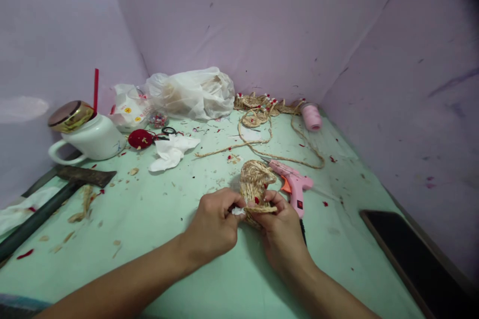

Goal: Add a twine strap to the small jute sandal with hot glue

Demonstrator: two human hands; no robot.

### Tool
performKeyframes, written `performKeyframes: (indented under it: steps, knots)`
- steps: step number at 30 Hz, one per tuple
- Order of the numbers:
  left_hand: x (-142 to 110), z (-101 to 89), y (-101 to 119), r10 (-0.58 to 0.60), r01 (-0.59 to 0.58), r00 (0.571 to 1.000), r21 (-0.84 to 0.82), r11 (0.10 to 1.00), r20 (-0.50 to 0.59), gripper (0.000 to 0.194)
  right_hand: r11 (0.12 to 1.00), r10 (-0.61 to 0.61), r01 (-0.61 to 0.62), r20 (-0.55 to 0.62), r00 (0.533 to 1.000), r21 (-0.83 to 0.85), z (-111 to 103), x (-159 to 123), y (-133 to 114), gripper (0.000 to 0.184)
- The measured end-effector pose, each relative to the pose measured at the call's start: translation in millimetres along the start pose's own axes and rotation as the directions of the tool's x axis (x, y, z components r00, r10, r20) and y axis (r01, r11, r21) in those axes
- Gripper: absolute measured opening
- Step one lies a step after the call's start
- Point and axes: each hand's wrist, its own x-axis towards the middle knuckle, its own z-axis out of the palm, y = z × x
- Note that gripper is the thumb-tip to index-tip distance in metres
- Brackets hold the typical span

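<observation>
A small woven straw piece point(252, 179), tan with a red bit on it, is up off the table between my hands. My right hand point(282, 227) is closed on its near edge, thumb along a straw strip and fingers behind. At the left end of that strip my left hand point(217, 219) pinches a small crumpled white scrap point(238, 211), touching the straw; whether it is tissue I cannot tell. Just beyond my right hand lies a pink glue gun point(294, 182) with an orange trigger. My fingers cover part of the woven piece.
At the back sit a plastic bag point(198, 92), braided straw pieces point(256, 104) and a pink thread spool point(312, 117). Straw cord point(284, 157) loops across the table. Leftward are a white mug point(95, 139), a hammer point(88, 177), a red pincushion point(140, 138) and crumpled tissue point(172, 152); a phone point(407, 254) lies right.
</observation>
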Motion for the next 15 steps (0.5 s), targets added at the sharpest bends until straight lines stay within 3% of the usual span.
performKeyframes:
  steps: [3,5,7,10,11,12,15]
  knots:
    - [5,-6.0,0,-0.126,0.143,0.984,-0.137,0.980,0.126,0.006,0.998,0.007,-0.006,0.017,1.000,-0.062,-1,2,-2,0.037]
    - [9,-16.5,-1,-0.245,0.305,0.938,-0.250,0.919,0.243,0.006,0.990,0.012,-0.003,0.063,0.998,-0.144,-2,5,-4,0.032]
    - [15,-30.8,-5,-0.353,0.420,0.902,-0.315,0.851,0.247,0.018,0.979,0.024,0.008,0.154,0.988,-0.205,-4,7,-8,0.026]
    - [22,-49.6,-12,-0.458,0.433,0.889,-0.345,0.832,0.013,0.022,0.975,0.075,-0.007,0.299,0.951,-0.223,-4,8,-15,0.031]
    - [23,-52.7,-14,-0.469,0.439,0.883,-0.345,0.830,-0.004,0.023,0.972,0.104,-0.026,0.326,0.940,-0.233,-4,8,-18,0.036]
    - [23,-53.6,-16,-0.470,0.445,0.883,-0.335,0.830,0.008,0.024,0.969,0.130,-0.046,0.342,0.931,-0.244,-4,8,-20,0.040]
    - [21,-43.4,-17,-0.394,0.428,0.903,-0.254,0.867,0.174,0.027,0.961,0.185,-0.087,0.374,0.909,-0.264,-4,8,-24,0.046]
